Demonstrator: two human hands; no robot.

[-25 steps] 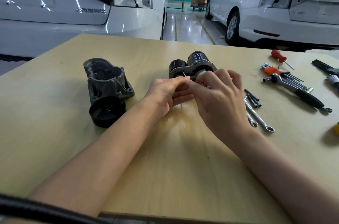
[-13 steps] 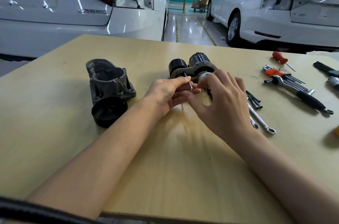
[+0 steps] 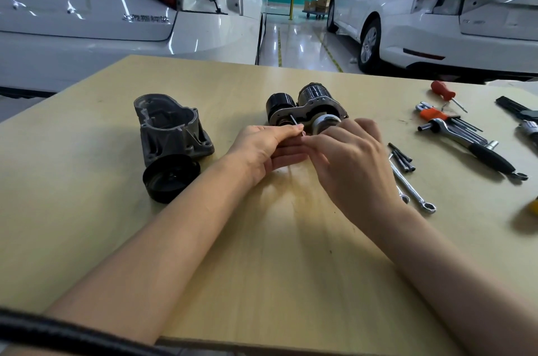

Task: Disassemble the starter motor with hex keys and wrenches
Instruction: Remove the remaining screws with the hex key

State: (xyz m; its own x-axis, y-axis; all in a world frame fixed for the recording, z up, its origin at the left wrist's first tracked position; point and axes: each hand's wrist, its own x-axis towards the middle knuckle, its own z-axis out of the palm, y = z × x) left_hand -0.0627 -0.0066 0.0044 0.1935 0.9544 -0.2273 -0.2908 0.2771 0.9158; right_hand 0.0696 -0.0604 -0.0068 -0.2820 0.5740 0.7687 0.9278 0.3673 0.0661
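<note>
The starter motor (image 3: 308,105), two black cylinders joined by a grey plate, lies at the table's centre. A thin hex key (image 3: 296,123) sticks out of the plate towards me. My left hand (image 3: 267,149) lies just in front of the motor and pinches the key's near end between thumb and fingertips. My right hand (image 3: 349,163) meets it from the right, fingers curled, thumb and forefinger pinching at the same end. Its knuckles cover part of the motor's silver round end (image 3: 326,122).
A removed grey housing (image 3: 171,128) and a black cap (image 3: 170,178) lie to the left. To the right lie loose bolts (image 3: 401,157), a combination wrench (image 3: 413,189), a ratchet handle (image 3: 477,149), an orange hex key set (image 3: 436,115) and a red screwdriver (image 3: 442,90). White cars stand behind the table.
My right hand has slid back and to the right, uncovering the motor's silver end. The hex key now shows between both hands' fingertips.
</note>
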